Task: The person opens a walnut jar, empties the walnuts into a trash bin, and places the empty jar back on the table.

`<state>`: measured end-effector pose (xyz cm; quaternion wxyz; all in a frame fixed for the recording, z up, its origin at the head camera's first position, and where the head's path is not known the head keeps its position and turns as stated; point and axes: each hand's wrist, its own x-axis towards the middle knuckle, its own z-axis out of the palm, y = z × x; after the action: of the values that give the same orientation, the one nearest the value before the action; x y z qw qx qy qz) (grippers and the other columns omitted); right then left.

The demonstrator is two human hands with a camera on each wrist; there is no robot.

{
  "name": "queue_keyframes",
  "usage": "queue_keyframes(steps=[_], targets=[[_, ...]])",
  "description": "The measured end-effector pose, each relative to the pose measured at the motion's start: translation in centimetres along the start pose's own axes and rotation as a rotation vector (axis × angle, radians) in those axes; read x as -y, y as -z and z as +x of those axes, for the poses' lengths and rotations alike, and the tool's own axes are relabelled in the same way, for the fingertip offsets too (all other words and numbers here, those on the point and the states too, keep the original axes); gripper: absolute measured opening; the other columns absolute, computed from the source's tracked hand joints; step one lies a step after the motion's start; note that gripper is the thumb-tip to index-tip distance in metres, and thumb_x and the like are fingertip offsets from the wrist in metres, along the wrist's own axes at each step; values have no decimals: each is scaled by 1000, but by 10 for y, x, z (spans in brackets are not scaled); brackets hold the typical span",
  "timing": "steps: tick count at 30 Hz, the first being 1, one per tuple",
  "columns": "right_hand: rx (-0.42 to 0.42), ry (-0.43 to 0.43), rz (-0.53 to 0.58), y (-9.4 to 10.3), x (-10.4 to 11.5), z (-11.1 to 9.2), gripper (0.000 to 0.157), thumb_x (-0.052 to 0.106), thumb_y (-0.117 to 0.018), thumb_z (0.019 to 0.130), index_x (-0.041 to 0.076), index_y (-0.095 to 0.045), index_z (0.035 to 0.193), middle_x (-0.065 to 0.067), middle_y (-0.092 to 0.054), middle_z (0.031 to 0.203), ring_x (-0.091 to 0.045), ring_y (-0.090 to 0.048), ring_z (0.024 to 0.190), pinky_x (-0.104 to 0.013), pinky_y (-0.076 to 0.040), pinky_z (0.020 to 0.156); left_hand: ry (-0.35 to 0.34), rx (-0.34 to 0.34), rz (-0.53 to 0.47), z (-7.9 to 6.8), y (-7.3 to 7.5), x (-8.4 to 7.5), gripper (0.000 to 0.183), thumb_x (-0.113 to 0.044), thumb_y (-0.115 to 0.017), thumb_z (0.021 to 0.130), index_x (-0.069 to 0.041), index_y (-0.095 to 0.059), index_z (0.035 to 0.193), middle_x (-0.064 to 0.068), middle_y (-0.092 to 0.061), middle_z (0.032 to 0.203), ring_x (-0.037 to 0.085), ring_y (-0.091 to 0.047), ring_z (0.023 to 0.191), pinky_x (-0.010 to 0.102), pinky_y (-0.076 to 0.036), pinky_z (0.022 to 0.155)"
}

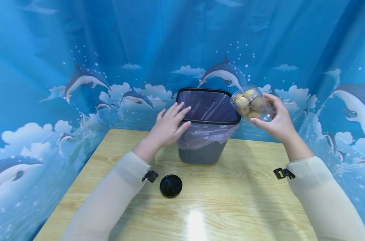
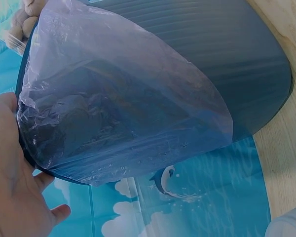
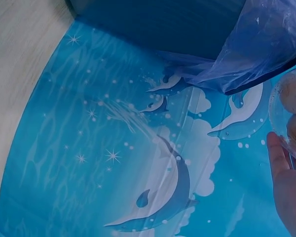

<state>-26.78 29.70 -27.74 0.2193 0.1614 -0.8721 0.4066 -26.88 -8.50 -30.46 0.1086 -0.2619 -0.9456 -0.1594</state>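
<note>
In the head view my right hand (image 1: 277, 118) grips a clear jar (image 1: 268, 115) by its base end. The jar is tilted on its side, its mouth toward the right rim of a grey bin (image 1: 200, 155). Several round tan pieces (image 1: 244, 102) sit inside it; I cannot tell exactly what they are. My left hand (image 1: 168, 127) rests at the bin's left rim with its fingers spread and straight. A thin purplish bag (image 1: 207, 137) lines the bin and folds over its black rim. In the left wrist view the left hand (image 2: 15, 173) touches that rim.
A round black lid (image 1: 171, 185) lies on the wooden table (image 1: 230, 201) near the left forearm. Part of a clear plastic object (image 2: 288, 224) shows at the left wrist view's corner. A blue dolphin-print curtain (image 1: 140, 50) stands behind and beside the table.
</note>
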Motion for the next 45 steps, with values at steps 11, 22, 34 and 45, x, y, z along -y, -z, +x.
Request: queue_keyframes(steps=[11,22,34,45], targets=[[94,13,-77,5,9,17,89,19,-85,80,33,-37,154,-6,-43,144,-23,-44,123,-19,-39,91,3,6,4,-1,1,-1,66,-61,-23,104,-30,-17,162,0,-7,168,23,-1,154,61,-4,119],[179,53,-99,10,15,28,87,21,-84,81,28,-38,155,-14,-41,141,-34,-41,127,-62,-38,104,6,5,-1,0,1,0,67,-63,-22,103,-31,-15,162,-1,-6,168,22,1,154,60,-4,119],[222,64,-142,12,19,32,89,23,-85,80,27,-37,155,-17,-40,140,-39,-40,128,-66,-36,104,13,17,4,-1,1,-2,67,-64,-20,103,-32,-13,162,-1,-6,168,19,3,154,58,-3,120],[254,95,-197,15,25,34,87,24,-84,81,25,-38,155,-14,-43,128,-38,-40,124,-68,-36,101,12,14,3,-1,1,-1,67,-64,-20,103,-33,-12,161,-1,-6,168,20,2,154,58,-1,120]])
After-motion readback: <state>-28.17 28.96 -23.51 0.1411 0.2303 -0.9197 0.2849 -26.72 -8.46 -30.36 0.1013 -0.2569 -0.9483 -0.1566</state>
